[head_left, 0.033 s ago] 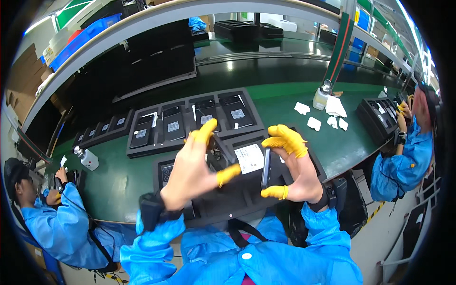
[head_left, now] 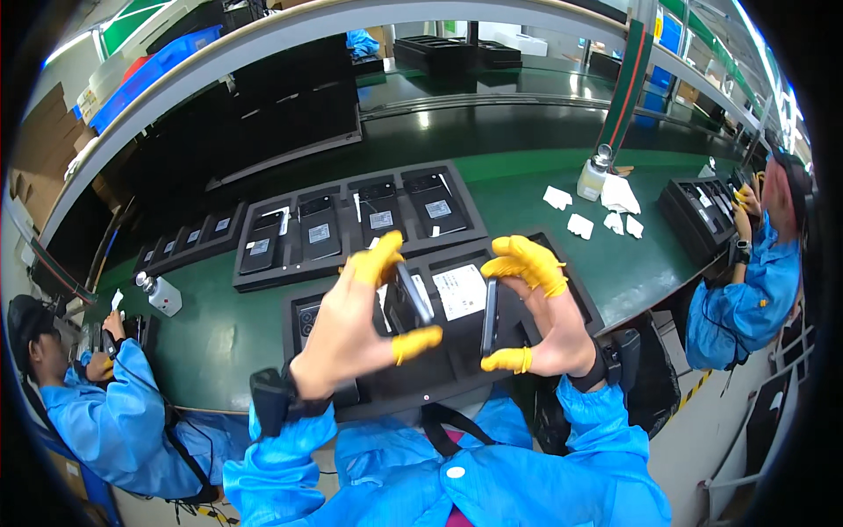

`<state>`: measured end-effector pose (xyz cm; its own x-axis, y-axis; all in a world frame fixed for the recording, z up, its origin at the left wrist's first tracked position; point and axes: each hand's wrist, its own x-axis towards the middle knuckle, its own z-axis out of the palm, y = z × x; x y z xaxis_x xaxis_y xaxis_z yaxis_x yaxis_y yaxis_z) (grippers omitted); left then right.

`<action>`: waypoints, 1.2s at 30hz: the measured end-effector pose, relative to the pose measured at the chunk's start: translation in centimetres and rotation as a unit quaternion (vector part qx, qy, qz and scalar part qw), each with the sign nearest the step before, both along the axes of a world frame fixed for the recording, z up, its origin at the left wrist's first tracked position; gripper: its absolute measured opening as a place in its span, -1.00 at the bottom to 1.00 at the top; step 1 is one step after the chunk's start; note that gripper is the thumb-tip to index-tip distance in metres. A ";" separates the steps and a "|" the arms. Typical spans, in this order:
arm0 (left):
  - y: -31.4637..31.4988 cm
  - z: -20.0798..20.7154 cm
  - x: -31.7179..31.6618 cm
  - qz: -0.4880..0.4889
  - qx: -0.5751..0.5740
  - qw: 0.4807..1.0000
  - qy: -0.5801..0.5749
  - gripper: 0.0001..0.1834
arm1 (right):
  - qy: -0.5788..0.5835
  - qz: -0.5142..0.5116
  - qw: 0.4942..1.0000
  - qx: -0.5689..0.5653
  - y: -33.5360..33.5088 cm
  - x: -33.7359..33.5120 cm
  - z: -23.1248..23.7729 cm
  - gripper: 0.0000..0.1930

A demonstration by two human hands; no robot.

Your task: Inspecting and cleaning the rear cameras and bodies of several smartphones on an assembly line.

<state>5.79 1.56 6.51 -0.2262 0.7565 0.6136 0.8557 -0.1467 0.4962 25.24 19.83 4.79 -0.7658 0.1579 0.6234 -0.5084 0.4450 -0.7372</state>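
My left hand (head_left: 338, 329), in yellow finger cots, is closed on a dark smartphone (head_left: 411, 294), which tilts between fingers and thumb. My right hand (head_left: 555, 327), also in yellow finger cots, grips another dark smartphone (head_left: 491, 318) upright and edge-on, fingers at its top and thumb at its bottom. Both phones are above a black foam tray (head_left: 413, 373) close to my body. In that tray lie a white printed label card (head_left: 460, 292) and, at the left, a phone (head_left: 307, 323) with its round camera lenses showing. My left hand hides part of the tray.
Behind stands a black tray (head_left: 299, 263) with several labelled phones. Clear bottles (head_left: 594, 180) (head_left: 160, 294) and white wipes (head_left: 580, 226) are on the green bench (head_left: 215, 347). Co-workers in blue smocks sit left (head_left: 114, 422) and right (head_left: 738, 307). A metal shelf rail (head_left: 395, 19) spans overhead.
The left-hand phone has come into clearer view between the fingers and thumb, turned more edge-on. My left thumb has dropped slightly. My right hand and its phone have barely moved.
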 end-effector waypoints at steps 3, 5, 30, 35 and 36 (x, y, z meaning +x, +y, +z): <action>-2.6 -0.4 1.0 -0.056 -0.006 0.998 -0.020 0.15 | -0.002 0.021 1.000 0.006 -0.4 0.0 -0.1 0.19; -3.1 -0.9 1.4 -0.059 -0.002 0.998 -0.030 0.15 | -0.009 0.033 0.999 0.000 -0.6 -0.1 -0.3 0.16; -2.5 -3.7 -2.7 -0.160 0.249 0.378 -0.877 -0.21 | 0.045 0.092 0.601 -0.792 3.5 -5.4 -1.9 -0.55; -2.6 -3.8 -1.1 -0.201 0.226 0.302 -0.904 -0.21 | 0.035 0.089 0.616 -0.782 2.9 -5.8 -1.8 -0.54; -2.6 -3.7 -1.0 -0.212 0.213 0.289 -0.909 -0.21 | 0.030 0.090 0.614 -0.784 2.8 -5.9 -1.7 -0.54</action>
